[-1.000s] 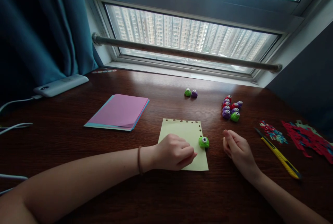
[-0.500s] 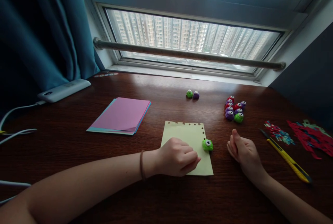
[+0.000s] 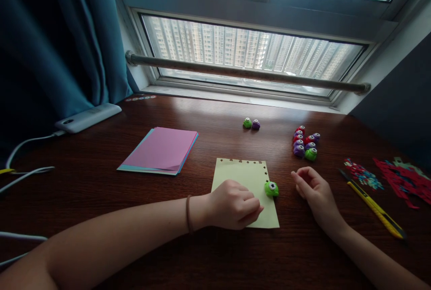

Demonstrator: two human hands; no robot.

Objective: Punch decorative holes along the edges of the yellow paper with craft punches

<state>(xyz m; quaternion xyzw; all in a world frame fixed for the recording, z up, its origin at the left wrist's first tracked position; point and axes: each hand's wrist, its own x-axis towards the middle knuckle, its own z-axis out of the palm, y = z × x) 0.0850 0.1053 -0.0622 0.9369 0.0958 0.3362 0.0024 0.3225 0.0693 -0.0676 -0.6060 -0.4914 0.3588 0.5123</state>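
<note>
The dark wooden desk [image 3: 101, 182] carries everything, and the yellow sheet [image 3: 240, 177] near its front edge serves as the landmark. It looks like thin craft paper: light, limp, easy to crease or slide on the polished wood, so it probably wants a flat press from above rather than a pinch at an edge. A row of small star holes runs along its far edge and partway down its right edge.

Left of the sheet and a little farther back lies the stack of coloured paper [image 3: 161, 150], pink on top. Well to the right of the sheet lies the yellow utility knife [image 3: 373, 209], with red paper cuttings [image 3: 402, 177] beyond it. Behind and to the right of the sheet sits the cluster of small punches [image 3: 305, 142], and a pair of punches [image 3: 251, 124] rests straight behind it.

The green punch [image 3: 271, 189] sits on the sheet's right edge. It seems a small, hard plastic piece (light, but firm enough to press), best taken by its rounded sides.

The left hand [image 3: 234, 204] rests on the sheet's near part, forearm flat on the desk, fingers curled loosely, pinning the paper and gripping nothing. The right hand [image 3: 314, 191] hovers just right of the sheet, wrist low, fingers half curled and empty, their tips close to the green punch without touching it
</note>
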